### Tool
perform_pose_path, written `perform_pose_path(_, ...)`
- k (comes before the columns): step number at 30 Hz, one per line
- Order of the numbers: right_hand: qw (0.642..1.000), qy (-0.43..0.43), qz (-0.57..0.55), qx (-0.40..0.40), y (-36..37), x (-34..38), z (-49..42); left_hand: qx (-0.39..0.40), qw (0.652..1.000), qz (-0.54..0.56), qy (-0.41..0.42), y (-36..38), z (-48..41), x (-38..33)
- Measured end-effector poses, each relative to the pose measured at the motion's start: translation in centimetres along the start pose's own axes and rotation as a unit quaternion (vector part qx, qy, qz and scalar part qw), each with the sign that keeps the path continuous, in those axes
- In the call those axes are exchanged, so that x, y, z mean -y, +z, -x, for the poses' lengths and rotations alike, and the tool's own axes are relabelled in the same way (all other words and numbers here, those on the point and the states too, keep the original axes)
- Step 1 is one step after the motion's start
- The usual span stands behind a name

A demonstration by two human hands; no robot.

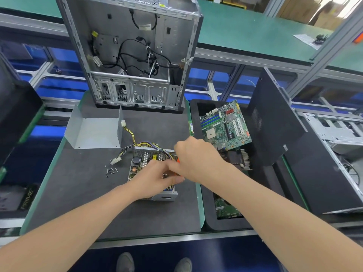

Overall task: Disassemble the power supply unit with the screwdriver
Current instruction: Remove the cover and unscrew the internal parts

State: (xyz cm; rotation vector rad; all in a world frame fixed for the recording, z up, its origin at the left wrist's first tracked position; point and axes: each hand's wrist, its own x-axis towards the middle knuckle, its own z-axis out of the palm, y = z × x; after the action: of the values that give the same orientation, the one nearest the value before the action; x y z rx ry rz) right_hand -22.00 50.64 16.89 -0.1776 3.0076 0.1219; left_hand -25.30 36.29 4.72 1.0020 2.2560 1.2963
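Note:
The power supply unit (140,163) lies open on the dark mat, its circuit board, coil and capacitor showing, with a bundle of yellow and purple wires running off its far side. My left hand (155,178) rests on the unit's near half and grips it. My right hand (193,157) is closed around the screwdriver (177,160), of which only a bit of orange handle shows; its tip is hidden between my hands. The unit's removed grey metal cover (94,132) lies at the far left of the mat.
Several loose screws (110,171) lie left of the unit. An open computer case (133,55) stands at the back. A motherboard (224,125) sits in a black tray (196,107) on the right, beside a black side panel (275,118).

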Motion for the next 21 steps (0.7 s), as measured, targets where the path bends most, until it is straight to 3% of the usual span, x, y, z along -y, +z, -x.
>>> perform_pose_path(7,0.989,-0.096,-0.081,0.079,-0.7,-1.8,-0.4,0.006,0.999,0.034,-0.002,-0.3,0.1,0.0)
perform_pose_path(11,0.985,-0.133,-0.085,0.076,-0.6,-2.0,-0.1,0.007,1.000,0.014,-0.007,-0.2,0.1,0.1)
perform_pose_path(14,0.992,-0.093,-0.077,0.038,-0.7,-1.6,0.4,0.005,1.000,0.013,0.002,-0.3,0.2,-0.1)
perform_pose_path(17,0.999,-0.007,0.002,-0.035,-0.4,-0.8,0.7,0.006,0.999,0.027,-0.020,-0.3,0.0,0.1)
perform_pose_path(21,0.999,0.031,-0.017,0.021,0.0,0.1,0.1,-0.004,1.000,0.028,-0.009,-0.1,0.2,0.1)
